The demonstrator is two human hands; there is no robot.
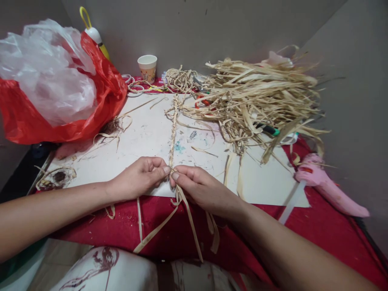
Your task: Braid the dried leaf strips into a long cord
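Note:
A braid of dry straw-coloured strips (pixel 173 135) runs down the middle of a stained white board (pixel 142 141). At its lower end my left hand (pixel 144 176) pinches it between thumb and fingers. Right beside, my right hand (pixel 197 184) is closed on the same end, thumb on top. Several loose strips (pixel 189 220) hang from below my fingers over the board's near edge. The fingertips partly hide the spot where braid and loose strips meet.
A large heap of dry strips (pixel 266 93) lies back right, with green-and-black-handled scissors (pixel 266 128) partly under it. A pink glue gun (pixel 330 186) rests at the right. Back left are a red plastic bag (pixel 110 91) and a paper cup (pixel 147 70). Red cloth (pixel 121 226) shows in front.

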